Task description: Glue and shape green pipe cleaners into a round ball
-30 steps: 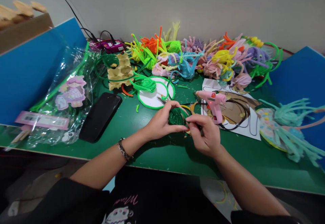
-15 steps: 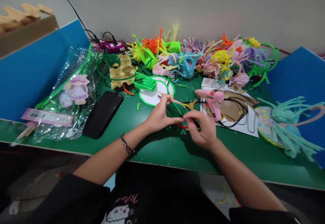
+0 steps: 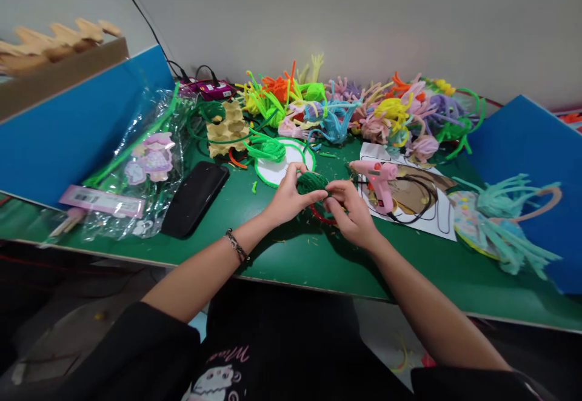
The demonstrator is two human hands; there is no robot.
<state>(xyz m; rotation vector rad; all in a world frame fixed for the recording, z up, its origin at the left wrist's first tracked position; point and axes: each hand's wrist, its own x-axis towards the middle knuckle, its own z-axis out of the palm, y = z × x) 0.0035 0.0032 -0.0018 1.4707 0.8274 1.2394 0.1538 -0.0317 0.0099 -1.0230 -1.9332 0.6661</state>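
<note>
My desk (image 3: 291, 261) has a green top. On it, to my left, lie a black phone (image 3: 194, 198) and a clear plastic bag (image 3: 136, 165). A white disc (image 3: 282, 168) edged in green sits mid-desk, a pink glue gun (image 3: 377, 177) rests on a paper sheet (image 3: 431, 222), and a pile of pipe cleaners (image 3: 364, 110) lines the back.

A single head-worn camera looks forward and down from just above the seated person, close over the green table (image 3: 291, 255), whose near edge crosses the lower frame. The wall (image 3: 345, 19) fills the top, blue panels flank both sides, and forearms enter from the bottom edge.
</note>
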